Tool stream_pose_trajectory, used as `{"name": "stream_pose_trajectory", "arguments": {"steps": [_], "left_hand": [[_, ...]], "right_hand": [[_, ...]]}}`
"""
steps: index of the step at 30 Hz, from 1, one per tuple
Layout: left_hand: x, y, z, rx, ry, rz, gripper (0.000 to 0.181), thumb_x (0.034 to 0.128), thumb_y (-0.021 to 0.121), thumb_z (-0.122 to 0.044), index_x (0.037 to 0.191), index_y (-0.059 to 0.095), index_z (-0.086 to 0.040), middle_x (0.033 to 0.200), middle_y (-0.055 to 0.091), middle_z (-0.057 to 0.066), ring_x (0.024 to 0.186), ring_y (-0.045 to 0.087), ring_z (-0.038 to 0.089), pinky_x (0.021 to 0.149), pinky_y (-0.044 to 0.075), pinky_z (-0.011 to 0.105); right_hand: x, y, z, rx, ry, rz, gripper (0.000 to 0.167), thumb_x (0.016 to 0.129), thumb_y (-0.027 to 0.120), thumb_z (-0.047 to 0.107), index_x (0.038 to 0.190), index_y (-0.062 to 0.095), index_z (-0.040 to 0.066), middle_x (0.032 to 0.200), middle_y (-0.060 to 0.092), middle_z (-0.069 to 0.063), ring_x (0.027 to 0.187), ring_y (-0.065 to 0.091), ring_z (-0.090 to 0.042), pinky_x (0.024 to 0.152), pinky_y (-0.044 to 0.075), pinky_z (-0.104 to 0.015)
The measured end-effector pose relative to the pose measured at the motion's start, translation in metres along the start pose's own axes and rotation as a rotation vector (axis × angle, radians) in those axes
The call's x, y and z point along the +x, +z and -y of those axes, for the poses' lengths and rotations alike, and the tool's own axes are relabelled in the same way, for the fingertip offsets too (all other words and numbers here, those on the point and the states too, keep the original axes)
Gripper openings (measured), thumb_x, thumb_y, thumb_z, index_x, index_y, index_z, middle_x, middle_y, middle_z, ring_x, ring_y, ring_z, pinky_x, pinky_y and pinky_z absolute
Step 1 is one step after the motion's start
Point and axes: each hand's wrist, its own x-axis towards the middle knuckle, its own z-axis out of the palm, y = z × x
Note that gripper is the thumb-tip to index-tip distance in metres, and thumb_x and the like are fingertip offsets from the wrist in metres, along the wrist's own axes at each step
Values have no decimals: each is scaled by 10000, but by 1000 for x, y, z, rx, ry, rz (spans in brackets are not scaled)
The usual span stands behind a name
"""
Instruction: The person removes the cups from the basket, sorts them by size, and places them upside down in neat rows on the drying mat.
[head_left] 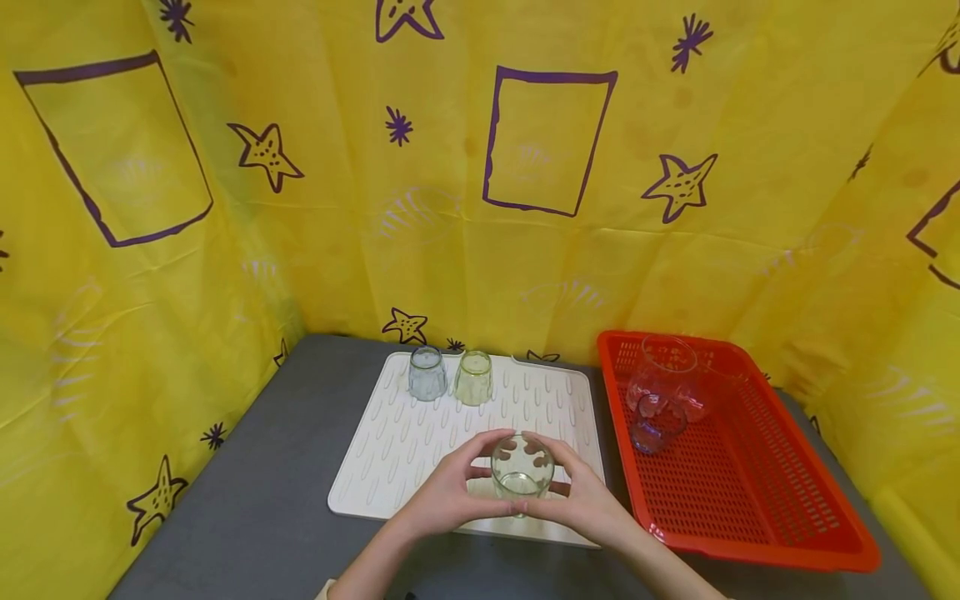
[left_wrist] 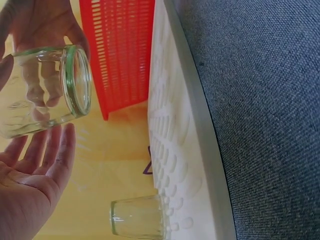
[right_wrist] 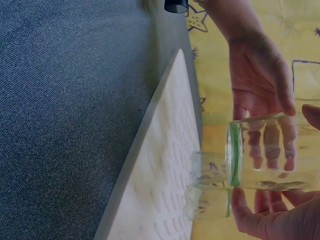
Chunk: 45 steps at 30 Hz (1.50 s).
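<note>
The work looks partway along. Two tumblers stand on the white ridged plastic mat (head_left: 390, 483), near its far edge: a pale blue glass tumbler (head_left: 427, 373) and a pale yellow-green glass tumbler (head_left: 473, 379) just beside it. A third, the clear green-tinted glass tumbler (head_left: 522, 479), is between the hands above the mat's near edge, not yet set down. More glassware remains in the red perforated plastic basket (head_left: 757, 557) to the right: a large clear glass vessel (head_left: 663, 375) and a smaller purple-tinted glass cup (head_left: 657, 425); with so much see-through overlap, there may be another piece behind them.

The left hand (head_left: 446, 490) and the right hand (head_left: 585, 498) clasp the green-tinted tumbler from opposite sides, fingers curved round its wall and thumbs meeting on the near side.

Only the head view shows what the basket holds; the left wrist view catches just its outer wall. That wrist view, though, shows a gap between the held tumbler and the mat, and the thick green band at the tumbler's lower end. The right wrist view leaves the basket out but takes in both standing tumblers, and shows the left hand's fingers through the glass.
</note>
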Motion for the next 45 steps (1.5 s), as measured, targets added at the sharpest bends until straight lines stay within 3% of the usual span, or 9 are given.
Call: {"name": "stream_pose_trajectory", "arguments": {"steps": [10,14,17,24,32,39,45], "left_hand": [[-1,0,4,-67,-16,-38,741,763,849,-170,1400,470,-188,1308,559,106,1204,526,256,929,489,335],[-1,0,5,-179,-4,-70,735,786,817,-95,1415,438,-116,1323,531,195,1217,512,329,916,493,341],[-1,0,5,-261,-11,-96,730,806,793,-71,1426,408,-72,1342,520,189,1235,489,365,897,490,346],[-2,6,5,-479,-54,-160,731,832,726,4,1443,326,14,1394,440,260,1259,468,334,934,480,357],[-3,14,-1,-701,-161,-204,713,863,664,15,1461,280,-34,1400,440,134,1262,467,302,926,496,341],[-4,13,-1,-706,-148,-176,730,869,665,3,1469,249,-22,1416,423,132,1277,454,292,949,484,353],[-4,0,5,-539,-75,-104,739,866,697,-35,1471,274,-17,1453,390,212,1298,438,273,989,447,359]], "right_hand": [[-1,-3,-3,31,-25,7,744,784,815,211,1425,443,140,1360,466,-178,1248,415,-377,967,448,-509],[0,-6,-7,44,-58,0,737,794,803,187,1427,430,119,1333,475,-168,1187,439,-353,952,460,-452],[0,-6,-9,57,-79,-6,728,799,798,166,1422,429,94,1326,483,-145,1156,442,-324,940,466,-413],[3,-2,-13,96,-84,-57,686,791,800,121,1391,467,125,1320,508,-127,1146,451,-326,911,475,-398],[4,7,-14,235,-72,-64,692,815,759,25,1414,412,46,1409,425,-197,1247,413,-399,894,508,-311],[5,6,-11,240,-52,-65,678,817,762,28,1404,424,42,1415,425,-198,1261,396,-440,908,508,-324],[4,0,-11,145,-68,-64,677,798,801,92,1387,466,79,1354,489,-168,1207,455,-363,896,511,-309]]}}
